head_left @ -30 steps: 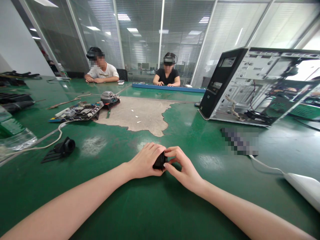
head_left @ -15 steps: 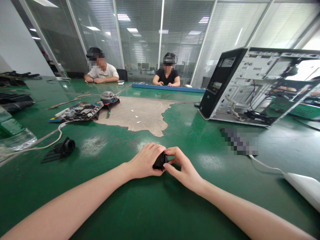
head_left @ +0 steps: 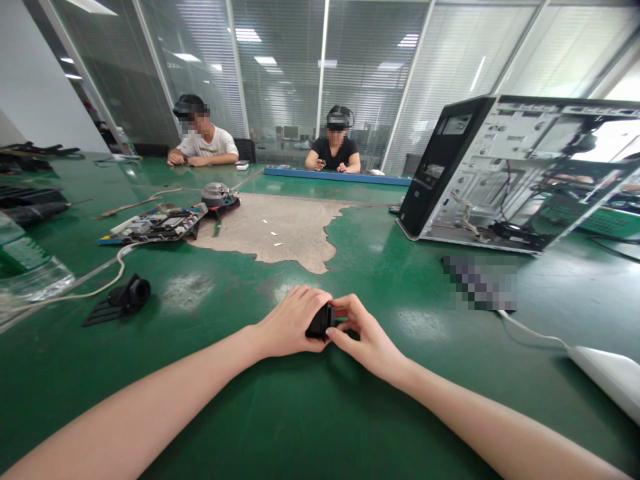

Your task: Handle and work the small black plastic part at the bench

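Observation:
Both my hands meet over the green table (head_left: 280, 413) near its middle front. My left hand (head_left: 293, 323) is curled around a small black part (head_left: 320, 321), most of which it hides. My right hand (head_left: 367, 337) pinches the same black part from the right, thumb and fingers pressed against its edge. The part sits low, just above or on the table surface; I cannot tell which.
An open computer case (head_left: 505, 170) stands at the right. A circuit board (head_left: 157, 225), a fan (head_left: 216, 195), a black plastic piece (head_left: 125, 299) with a white cable lie left. A white device (head_left: 607, 377) lies at right. Two people sit across the table.
My hands stay almost still on the black part; the right fingers shift slightly. The person in black across the table has lifted both hands together.

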{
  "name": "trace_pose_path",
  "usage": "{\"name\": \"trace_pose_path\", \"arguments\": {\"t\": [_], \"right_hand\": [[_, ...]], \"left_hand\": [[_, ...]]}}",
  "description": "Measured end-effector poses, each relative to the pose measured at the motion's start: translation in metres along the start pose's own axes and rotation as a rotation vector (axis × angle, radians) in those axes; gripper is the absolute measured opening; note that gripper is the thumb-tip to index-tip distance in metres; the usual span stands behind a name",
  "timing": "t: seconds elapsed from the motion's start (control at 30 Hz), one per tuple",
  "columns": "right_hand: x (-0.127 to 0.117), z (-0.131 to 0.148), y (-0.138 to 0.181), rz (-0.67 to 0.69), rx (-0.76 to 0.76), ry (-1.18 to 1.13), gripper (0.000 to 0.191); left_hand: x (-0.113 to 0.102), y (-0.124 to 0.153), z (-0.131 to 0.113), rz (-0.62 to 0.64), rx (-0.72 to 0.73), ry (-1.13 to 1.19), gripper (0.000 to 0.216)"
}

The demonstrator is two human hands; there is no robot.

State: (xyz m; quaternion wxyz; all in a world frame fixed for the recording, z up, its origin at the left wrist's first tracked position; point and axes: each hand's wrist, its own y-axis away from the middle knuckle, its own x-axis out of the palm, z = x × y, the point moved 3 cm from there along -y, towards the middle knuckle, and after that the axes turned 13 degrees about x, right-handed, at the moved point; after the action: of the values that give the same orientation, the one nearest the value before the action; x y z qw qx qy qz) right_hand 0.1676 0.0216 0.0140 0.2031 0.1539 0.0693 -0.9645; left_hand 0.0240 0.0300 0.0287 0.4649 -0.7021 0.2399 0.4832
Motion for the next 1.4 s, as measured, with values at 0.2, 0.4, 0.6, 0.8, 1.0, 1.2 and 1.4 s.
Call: {"name": "trace_pose_path", "arguments": {"t": [0.2,0.4,0.6,0.8,1.0,1.2,1.4], "right_hand": [[-0.001,0.003,0.002,-0.081,-0.117,0.05,0.017],[0.0,-0.005,-0.002,-0.024,0.037,0.005,0.028],[0.0,0.0,0.001,-0.024,-0.033,0.02,0.028],[-0.002,0.003,0.002,-0.085,-0.097,0.051,0.019],[0.0,-0.004,-0.001,-0.009,0.048,0.008,0.027],[0.0,0.002,0.001,-0.029,-0.034,0.041,0.03],[-0.001,0.006,0.004,-0.078,-0.125,0.09,0.021]], "left_hand": [[0.0,0.0,-0.001,-0.02,0.006,0.003,0.046],[0.0,-0.001,0.0,-0.007,-0.006,0.004,0.047],[0.0,0.0,0.0,-0.007,-0.001,-0.004,0.048],[0.0,-0.001,-0.001,-0.024,0.0,0.001,0.045],[0.0,0.0,0.0,-0.006,-0.002,0.0,0.046],[-0.001,0.0,0.0,0.004,-0.003,0.0,0.048],[-0.002,-0.001,-0.001,-0.01,0.001,0.011,0.046]]}}
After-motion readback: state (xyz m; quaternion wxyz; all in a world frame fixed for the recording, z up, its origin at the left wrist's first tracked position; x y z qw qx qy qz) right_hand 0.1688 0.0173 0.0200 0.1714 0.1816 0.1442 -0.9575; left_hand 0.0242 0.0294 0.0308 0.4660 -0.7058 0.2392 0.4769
